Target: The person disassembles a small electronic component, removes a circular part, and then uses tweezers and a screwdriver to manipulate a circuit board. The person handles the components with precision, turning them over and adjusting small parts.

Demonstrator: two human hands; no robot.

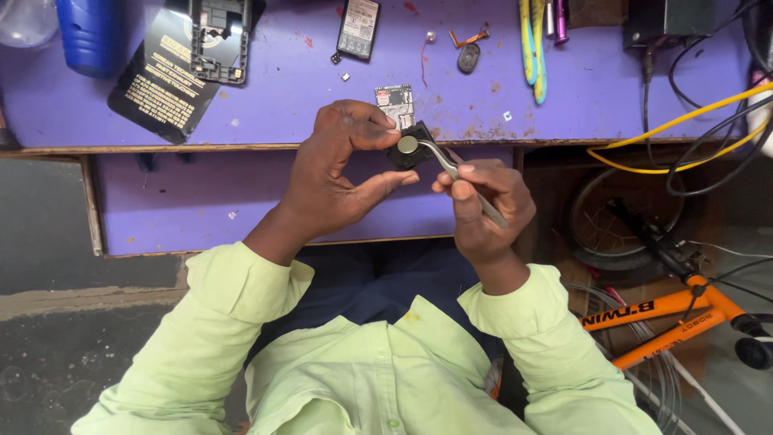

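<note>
My left hand (334,173) pinches a small black square part (411,153) between thumb and fingers, held just in front of the purple workbench's edge. A round silver disc (407,144) sits on top of that part. My right hand (483,201) grips metal tweezers (459,173), whose tips reach the disc. Both sleeves are pale green.
On the purple bench (282,97) lie a small circuit board (394,98), a black phone frame (219,36) on a black card, a phone battery (359,28), yellow-green tools (531,48) and a blue container (93,32). Yellow and black cables (684,129) hang right; an orange bicycle (676,314) stands below.
</note>
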